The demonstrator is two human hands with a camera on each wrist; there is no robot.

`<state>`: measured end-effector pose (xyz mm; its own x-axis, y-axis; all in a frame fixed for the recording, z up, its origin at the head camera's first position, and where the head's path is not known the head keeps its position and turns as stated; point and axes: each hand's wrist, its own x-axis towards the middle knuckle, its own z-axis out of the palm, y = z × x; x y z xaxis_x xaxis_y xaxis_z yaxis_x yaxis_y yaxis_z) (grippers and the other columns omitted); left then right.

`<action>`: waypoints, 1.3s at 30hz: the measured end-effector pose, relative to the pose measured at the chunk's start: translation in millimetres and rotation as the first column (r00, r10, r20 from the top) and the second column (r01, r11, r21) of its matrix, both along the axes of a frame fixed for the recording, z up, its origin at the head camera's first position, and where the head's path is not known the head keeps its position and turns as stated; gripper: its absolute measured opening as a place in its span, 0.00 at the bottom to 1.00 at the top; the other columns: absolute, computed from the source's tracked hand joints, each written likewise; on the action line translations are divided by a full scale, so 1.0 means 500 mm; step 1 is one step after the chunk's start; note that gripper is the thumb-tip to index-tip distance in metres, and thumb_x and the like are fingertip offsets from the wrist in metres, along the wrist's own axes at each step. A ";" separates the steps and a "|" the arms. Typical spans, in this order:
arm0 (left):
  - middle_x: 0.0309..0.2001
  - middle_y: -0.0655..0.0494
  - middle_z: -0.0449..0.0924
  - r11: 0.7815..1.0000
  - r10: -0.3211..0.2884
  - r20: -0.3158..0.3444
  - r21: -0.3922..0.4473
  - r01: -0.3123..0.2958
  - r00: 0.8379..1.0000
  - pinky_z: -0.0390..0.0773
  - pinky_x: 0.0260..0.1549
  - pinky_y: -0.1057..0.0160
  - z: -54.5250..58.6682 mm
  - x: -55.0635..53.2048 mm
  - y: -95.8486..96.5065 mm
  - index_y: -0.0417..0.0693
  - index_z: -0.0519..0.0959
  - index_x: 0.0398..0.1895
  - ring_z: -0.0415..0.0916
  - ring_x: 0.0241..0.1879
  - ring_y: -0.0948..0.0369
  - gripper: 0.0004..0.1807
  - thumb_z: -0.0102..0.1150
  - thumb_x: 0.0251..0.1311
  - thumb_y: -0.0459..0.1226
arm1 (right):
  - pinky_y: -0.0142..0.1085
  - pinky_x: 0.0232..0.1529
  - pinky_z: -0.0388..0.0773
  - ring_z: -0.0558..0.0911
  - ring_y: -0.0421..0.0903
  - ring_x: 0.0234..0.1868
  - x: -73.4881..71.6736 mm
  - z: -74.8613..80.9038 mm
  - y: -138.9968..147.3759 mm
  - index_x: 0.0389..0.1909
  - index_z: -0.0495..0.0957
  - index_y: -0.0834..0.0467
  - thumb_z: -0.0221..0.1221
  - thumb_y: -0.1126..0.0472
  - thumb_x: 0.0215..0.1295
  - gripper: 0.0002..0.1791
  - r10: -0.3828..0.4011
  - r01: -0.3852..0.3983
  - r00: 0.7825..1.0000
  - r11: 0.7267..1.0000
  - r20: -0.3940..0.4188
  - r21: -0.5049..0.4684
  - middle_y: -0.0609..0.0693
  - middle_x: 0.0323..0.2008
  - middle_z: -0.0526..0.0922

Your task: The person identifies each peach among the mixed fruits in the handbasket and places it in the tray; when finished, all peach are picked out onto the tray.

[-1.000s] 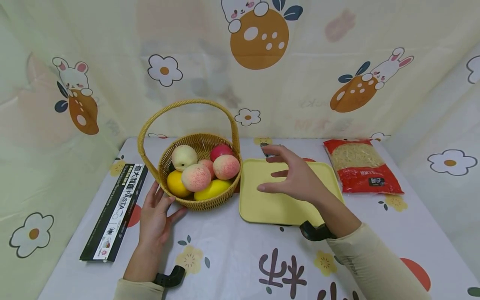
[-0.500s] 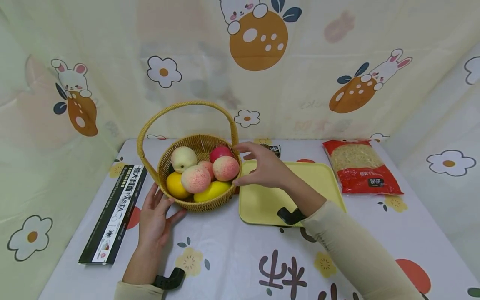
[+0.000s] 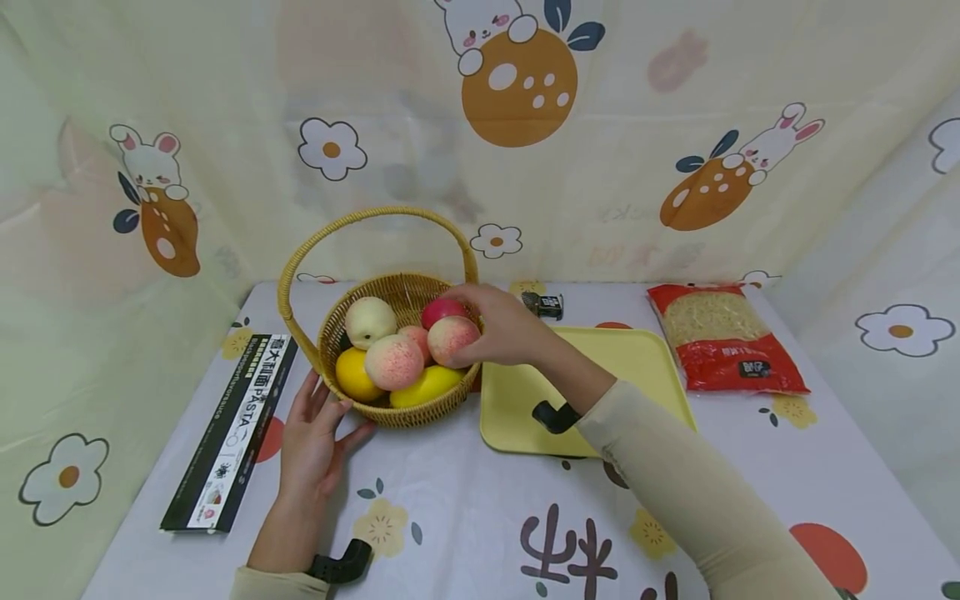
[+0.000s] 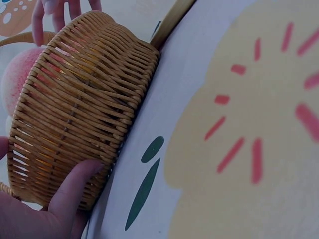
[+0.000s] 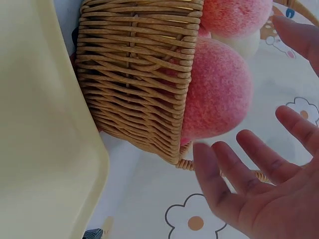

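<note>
A wicker basket with a tall arched handle holds several fruits. Inside are a pink peach at the right, another peach, a pale round fruit, a dark-pink fruit, an orange-yellow fruit and a yellow fruit. My left hand rests on the basket's front left, its thumb against the woven wall in the left wrist view. Over the right rim, my right hand reaches around the right peach. The right wrist view shows its fingers spread, apart from that peach.
A yellow tray lies right of the basket, under my right forearm. Beyond it sit a red-and-clear bag at right and a small dark item behind. At left lies a long black-and-white pasta box.
My right hand has moved left from above the tray to the peach at the basket's right rim. My left hand has stayed against the basket.
</note>
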<state>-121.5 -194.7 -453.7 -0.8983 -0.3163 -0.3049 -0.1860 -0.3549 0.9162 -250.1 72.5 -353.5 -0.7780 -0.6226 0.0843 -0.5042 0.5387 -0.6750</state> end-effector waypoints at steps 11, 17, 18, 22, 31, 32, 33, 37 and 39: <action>0.85 0.60 0.54 1.000 0.003 -0.001 0.003 -0.003 1.000 0.90 0.49 0.48 -0.001 0.001 0.000 0.78 0.56 0.84 0.67 0.75 0.53 0.43 0.53 0.73 0.31 | 0.46 0.58 0.84 0.77 0.52 0.59 -0.021 -0.023 -0.044 0.68 0.76 0.54 0.78 0.49 0.50 0.43 0.045 -0.040 0.999 0.986 -0.026 0.162 0.52 0.61 0.81; 0.85 0.60 0.54 1.000 0.003 0.001 0.006 -0.003 1.000 0.90 0.48 0.49 -0.001 0.002 0.000 0.77 0.55 0.84 0.67 0.75 0.53 0.43 0.54 0.73 0.31 | 0.47 0.59 0.83 0.78 0.53 0.58 -0.022 -0.029 -0.062 0.64 0.78 0.54 0.77 0.49 0.50 0.39 0.042 -0.031 0.998 0.964 -0.036 0.266 0.55 0.62 0.80; 0.85 0.61 0.54 1.000 0.002 0.003 0.006 -0.002 1.000 0.90 0.48 0.49 -0.001 0.002 0.000 0.77 0.55 0.84 0.67 0.75 0.53 0.43 0.54 0.73 0.31 | 0.48 0.59 0.82 0.78 0.53 0.57 -0.021 -0.030 -0.064 0.64 0.78 0.53 0.77 0.48 0.50 0.38 0.036 -0.023 0.999 0.959 -0.039 0.283 0.55 0.62 0.79; 0.85 0.61 0.55 1.000 0.000 0.006 0.006 0.000 1.000 0.90 0.48 0.49 0.000 0.001 0.000 0.78 0.56 0.84 0.67 0.74 0.53 0.43 0.54 0.73 0.32 | 0.52 0.59 0.82 0.79 0.53 0.58 -0.018 -0.035 -0.071 0.62 0.78 0.49 0.77 0.45 0.51 0.37 0.004 0.021 0.998 0.936 -0.068 0.352 0.56 0.65 0.77; 0.84 0.61 0.56 1.000 0.004 0.006 0.012 -0.004 1.000 0.90 0.49 0.49 0.002 0.000 0.000 0.78 0.57 0.83 0.67 0.74 0.54 0.43 0.54 0.73 0.32 | 0.51 0.57 0.82 0.79 0.56 0.56 -0.013 -0.040 -0.074 0.60 0.76 0.47 0.79 0.45 0.50 0.36 -0.041 0.059 0.997 0.938 -0.057 0.343 0.58 0.66 0.75; 0.84 0.61 0.56 1.000 0.004 0.008 0.013 -0.004 1.000 0.90 0.49 0.49 0.001 0.000 0.000 0.78 0.57 0.83 0.67 0.74 0.54 0.43 0.54 0.73 0.31 | 0.50 0.56 0.83 0.79 0.56 0.56 -0.013 -0.041 -0.073 0.60 0.76 0.47 0.79 0.45 0.50 0.36 -0.041 0.057 0.998 0.940 -0.053 0.335 0.58 0.65 0.75; 0.84 0.61 0.55 1.000 0.004 0.009 0.013 -0.004 1.000 0.90 0.49 0.49 0.002 0.000 0.000 0.78 0.57 0.83 0.67 0.74 0.54 0.43 0.54 0.73 0.31 | 0.49 0.55 0.83 0.79 0.56 0.55 -0.013 -0.042 -0.073 0.59 0.76 0.47 0.79 0.45 0.50 0.36 -0.042 0.056 0.998 0.943 -0.048 0.328 0.58 0.63 0.76; 0.85 0.61 0.55 1.000 0.003 0.008 0.015 -0.003 1.000 0.90 0.49 0.48 0.001 0.001 0.000 0.78 0.56 0.83 0.67 0.74 0.53 0.43 0.54 0.73 0.31 | 0.47 0.55 0.83 0.79 0.54 0.54 -0.015 -0.046 -0.071 0.57 0.75 0.47 0.80 0.47 0.49 0.36 -0.043 0.050 0.999 0.953 -0.030 0.298 0.56 0.60 0.78; 0.85 0.61 0.55 1.000 0.004 0.006 0.015 -0.004 1.000 0.90 0.49 0.48 0.001 0.001 0.000 0.78 0.56 0.83 0.67 0.74 0.53 0.43 0.54 0.73 0.31 | 0.46 0.54 0.83 0.79 0.53 0.54 -0.016 -0.046 -0.071 0.56 0.74 0.48 0.80 0.48 0.49 0.35 -0.043 0.047 0.999 0.959 -0.019 0.281 0.55 0.58 0.79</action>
<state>-121.1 -194.6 -453.0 -0.8952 -0.3153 -0.3149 -0.1898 -0.3695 0.9096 -258.1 37.0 -376.6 -0.8056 -0.5871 -0.0793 -0.4828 0.7282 -0.4865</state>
